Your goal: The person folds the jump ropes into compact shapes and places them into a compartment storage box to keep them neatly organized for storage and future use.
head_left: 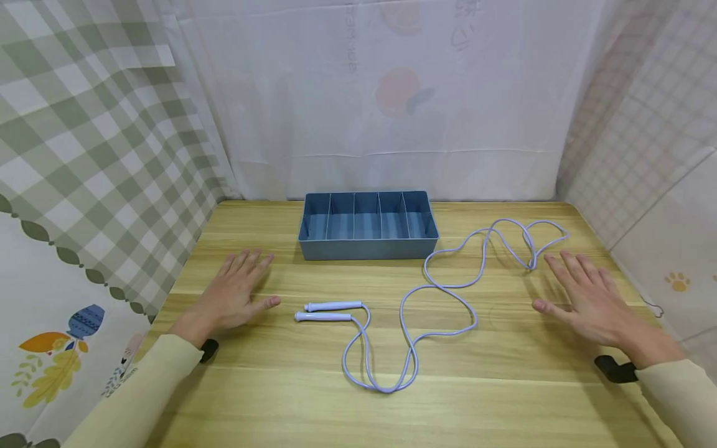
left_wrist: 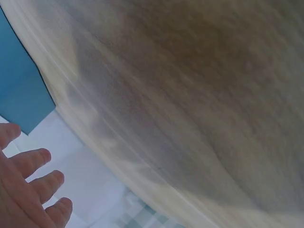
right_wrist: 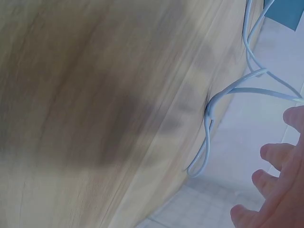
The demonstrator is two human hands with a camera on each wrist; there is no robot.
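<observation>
Head: the left hand (head_left: 235, 295) and right hand (head_left: 596, 305) are well apart, fingers spread, gripping nothing; the skipping rope (head_left: 437, 286) lies between them on the table (head_left: 252, 398), before and right of the compartment tray (head_left: 366, 250), apparently looped because nothing tensions it. Left wrist: fingers extended, empty. Right wrist: likewise, rope nearby; contact with it cannot be told.

wood-grain tabletop (head_left: 269, 392), green-and-white gingham cloth (head_left: 112, 93) at left, white backdrop curtain (head_left: 269, 93) (faint fruit prints (head_left: 396, 92)), paw-printed sheet (head_left: 666, 242) at right
</observation>
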